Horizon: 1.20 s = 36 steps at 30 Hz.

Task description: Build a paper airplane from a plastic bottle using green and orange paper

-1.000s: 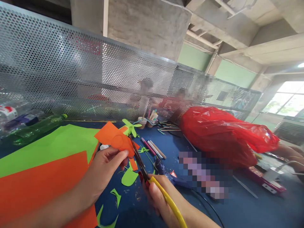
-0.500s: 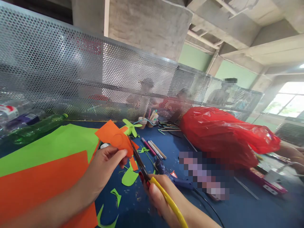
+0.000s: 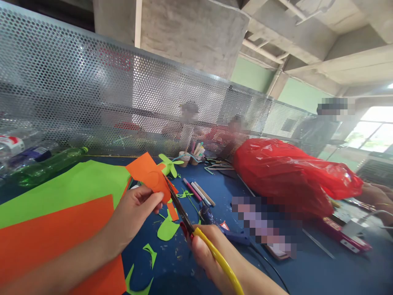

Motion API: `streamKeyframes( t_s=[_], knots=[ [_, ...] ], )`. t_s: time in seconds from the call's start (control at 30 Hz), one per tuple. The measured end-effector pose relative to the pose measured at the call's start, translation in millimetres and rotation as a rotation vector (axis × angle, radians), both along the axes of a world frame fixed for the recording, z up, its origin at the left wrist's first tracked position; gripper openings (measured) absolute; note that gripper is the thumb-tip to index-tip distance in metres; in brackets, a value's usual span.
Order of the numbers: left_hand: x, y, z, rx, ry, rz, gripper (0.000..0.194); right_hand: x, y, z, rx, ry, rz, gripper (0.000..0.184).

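Note:
Between the thumb and fingers of my left hand (image 3: 144, 207) is a small piece of orange paper (image 3: 144, 169) with a round outline on it. My right hand (image 3: 211, 250) is closed around the yellow handles of a pair of scissors (image 3: 181, 209). The dark blades meet the right edge of the orange paper. Below them on the blue table lie a green paper petal shape (image 3: 168, 228) and several green scraps (image 3: 150, 253). Just behind the orange piece stands a green paper flower (image 3: 169, 164).
Large green (image 3: 89, 180) and orange sheets (image 3: 61, 241) cover the left. Plastic bottles (image 3: 52, 166) lie beyond. Several markers (image 3: 199, 192), a blue glue gun (image 3: 233, 235) and a red plastic bag (image 3: 282, 176) are to the right. A perforated metal screen (image 3: 172, 102) stands behind.
The orange paper has turned slightly and shifted a little in my left hand's grip. The scissor blades sit slightly higher along its edge. A person in the background has moved right.

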State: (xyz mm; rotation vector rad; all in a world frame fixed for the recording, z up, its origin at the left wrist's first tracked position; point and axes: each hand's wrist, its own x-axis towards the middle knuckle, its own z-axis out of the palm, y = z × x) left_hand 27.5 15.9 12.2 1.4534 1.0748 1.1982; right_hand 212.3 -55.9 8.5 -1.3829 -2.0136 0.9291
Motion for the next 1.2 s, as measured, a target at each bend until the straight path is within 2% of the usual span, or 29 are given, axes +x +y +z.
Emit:
streamKeyframes(
  t_s=[0.37, 0.57, 0.93, 1.07, 1.2],
  knots=[
    [-1.5, 4.3, -2.4, 0.048, 0.001, -0.038, 0.026, 0.2, -1.0, -6.0, 0.038, -0.007, -0.035, 0.064],
    [-1.9, 5.4, -3.7, 0.064, 0.024, -0.045, 0.029, -0.8, 2.6, -9.4, -0.026, 0.037, -0.049, 0.068],
    [-0.9, 7.2, -7.0, 0.044, -0.028, -0.062, 0.031, 1.5, 5.4, -18.1, -0.077, 0.13, -0.031, 0.063],
    [-1.2, 7.2, -6.1, 0.023, -0.049, -0.072, 0.033, 0.2, 4.9, -20.0, -0.064, 0.136, -0.025, 0.062],
    [-1.2, 8.8, -7.8, 0.015, -0.092, -0.073, 0.03, -0.6, 3.8, -12.8, 0.02, 0.076, 0.019, 0.063]
  ],
)
